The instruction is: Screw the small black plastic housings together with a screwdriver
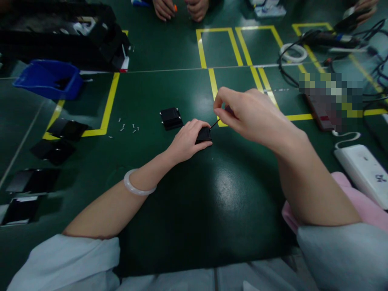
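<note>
My left hand (189,139) grips a small black part (203,134) against the green table (182,190), thumb at its near edge and fingers over its far side. My right hand (242,113) is closed around a thin dark tool (215,123), whose shaft slants down to the right end of that part. Most of the tool's handle is hidden by my fingers. Just left of my left hand lies another black part (171,117) with small shiny pieces at its sides. Farther left, several small screws (133,128) are scattered on the table.
Several black parts (33,180) line the left side, below a blue bin (50,79) and a large black container (60,44). On the right are cables, a white tape roll (293,53), a white power bank (363,171) and pink cloth (357,198). Another person's hands (181,8) show at the far edge.
</note>
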The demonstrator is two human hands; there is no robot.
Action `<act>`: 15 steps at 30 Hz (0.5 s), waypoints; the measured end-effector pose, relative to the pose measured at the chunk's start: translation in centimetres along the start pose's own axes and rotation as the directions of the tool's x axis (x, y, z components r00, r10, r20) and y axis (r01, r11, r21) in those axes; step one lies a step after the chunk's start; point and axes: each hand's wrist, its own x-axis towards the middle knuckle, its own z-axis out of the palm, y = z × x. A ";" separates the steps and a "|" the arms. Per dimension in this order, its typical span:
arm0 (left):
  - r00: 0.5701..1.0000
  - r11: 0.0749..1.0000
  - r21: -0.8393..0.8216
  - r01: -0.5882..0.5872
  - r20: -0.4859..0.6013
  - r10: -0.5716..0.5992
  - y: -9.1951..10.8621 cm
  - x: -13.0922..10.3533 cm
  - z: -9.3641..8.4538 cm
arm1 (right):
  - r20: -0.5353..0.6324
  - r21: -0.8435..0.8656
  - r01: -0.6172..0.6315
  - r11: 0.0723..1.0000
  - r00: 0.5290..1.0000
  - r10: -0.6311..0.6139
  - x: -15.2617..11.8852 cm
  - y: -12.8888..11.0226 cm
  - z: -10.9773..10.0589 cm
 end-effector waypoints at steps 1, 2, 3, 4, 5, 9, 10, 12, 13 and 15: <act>1.000 1.000 0.001 -0.001 0.000 0.001 0.0 0.0 0.0 | -0.004 0.009 0.009 1.000 1.000 -0.009 0.0 0.0 0.0; 1.000 1.000 0.002 -0.003 -0.001 0.003 0.0 0.0 0.0 | -0.011 0.020 0.020 1.000 1.000 -0.019 0.1 0.0 0.1; 1.000 1.000 0.003 -0.006 -0.003 0.006 0.0 0.0 0.0 | -0.020 0.032 0.027 0.999 0.999 -0.026 0.1 0.0 0.1; 1.000 1.000 0.003 -0.009 -0.004 0.009 -0.1 0.0 0.0 | -0.028 0.038 0.025 0.999 0.999 -0.024 0.1 0.0 0.1; 1.000 1.000 0.003 -0.010 -0.005 0.010 -0.1 0.0 0.0 | -0.033 0.037 0.015 0.999 0.999 -0.013 0.2 0.0 0.2; 1.000 1.000 0.000 -0.005 0.000 0.005 0.0 0.0 0.0 | -0.026 0.001 -0.037 0.999 0.999 0.037 0.2 0.0 0.1; 1.000 1.000 -0.002 -0.005 0.003 0.005 0.0 0.0 -0.1 | -0.022 0.007 -0.032 0.999 0.999 0.032 0.1 0.0 0.1; 1.000 1.000 -0.005 -0.004 0.005 0.004 0.1 0.0 -0.1 | -0.018 0.043 -0.002 0.999 1.000 0.003 0.0 0.1 0.0; 1.000 1.000 -0.007 -0.004 0.004 0.004 0.1 0.0 -0.1 | -0.019 0.062 0.009 0.998 1.000 -0.008 0.0 0.1 0.0; 1.000 1.000 -0.005 -0.002 0.002 0.002 0.1 0.0 -0.1 | -0.028 0.076 0.013 0.997 1.000 -0.011 0.0 0.1 0.0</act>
